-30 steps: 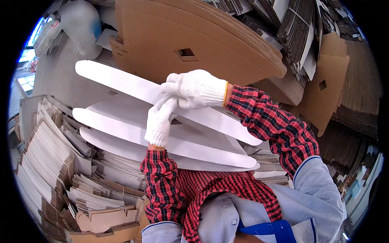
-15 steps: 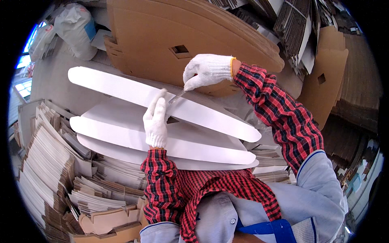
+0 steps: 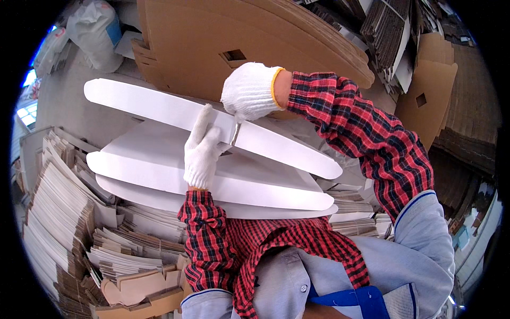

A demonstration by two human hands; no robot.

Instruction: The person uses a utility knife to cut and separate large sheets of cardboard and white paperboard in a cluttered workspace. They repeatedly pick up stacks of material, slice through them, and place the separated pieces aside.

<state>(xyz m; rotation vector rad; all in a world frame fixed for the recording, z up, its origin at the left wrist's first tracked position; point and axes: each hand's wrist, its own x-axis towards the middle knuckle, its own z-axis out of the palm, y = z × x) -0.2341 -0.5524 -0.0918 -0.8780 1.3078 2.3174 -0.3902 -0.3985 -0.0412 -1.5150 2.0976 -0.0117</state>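
Observation:
My left hand (image 3: 201,154), in a white knit glove, presses on the upper long white cardboard flap (image 3: 146,105), its fingers stretched and apart. My right hand (image 3: 249,91), gloved the same way, is closed at the flap's far edge. Out of its grip sticks a tool with a thin metal blade (image 3: 235,133), lying across the flap just right of my left fingers; its handle is hidden in the glove. A second white flap (image 3: 212,183) lies nearer to me, below my left hand. Between the flaps, white board shows, with a small dark cutout partly visible.
Beyond my hands leans a stack of large brown cardboard sheets (image 3: 186,45) with a diamond-shaped hole. Stacked cut cardboard (image 3: 53,212) fills the left side. Bundled cardboard (image 3: 385,34) stands at the far right, and a white sack (image 3: 95,34) at the far left.
My right hand has moved slightly left and turned, bringing the blade more upright across the flap. My left hand has shifted a little left, its fingers spreading wider.

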